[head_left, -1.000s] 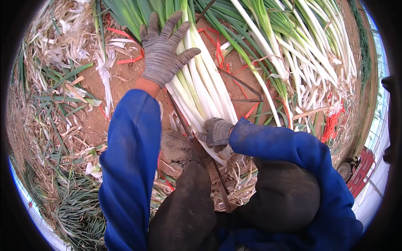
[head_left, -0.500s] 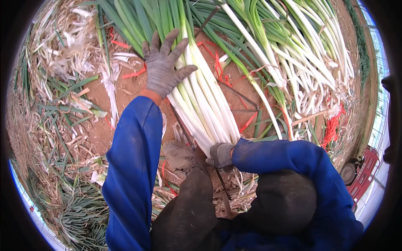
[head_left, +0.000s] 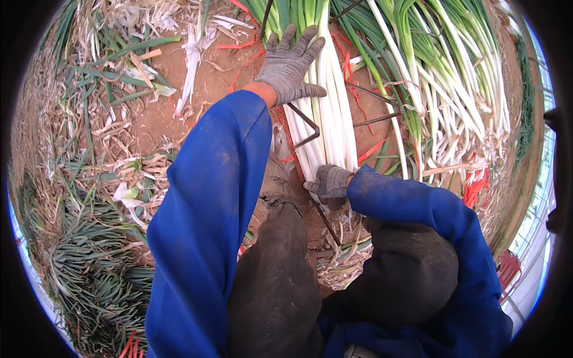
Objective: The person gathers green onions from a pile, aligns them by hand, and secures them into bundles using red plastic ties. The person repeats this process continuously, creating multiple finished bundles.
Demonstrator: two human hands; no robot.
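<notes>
While the gloved left hand rests palm down, fingers spread wide, across the upper part of one bundle of long onions, the right hand bends against the white root ends; whether it closes on any stalk I cannot tell. The flat palm seems to steady the stalks, the lower hand to keep their ends together. The bundle lies along the middle of the ground, near two bent metal rods, one crossing its left edge, which probably limit sideways spreading. Its stalks overlap too much for a sure count. Farther out, several red strips lie loose. One larger onion pile lies toward the ground's right edge, and one dark green heap fills its near left corner.
</notes>
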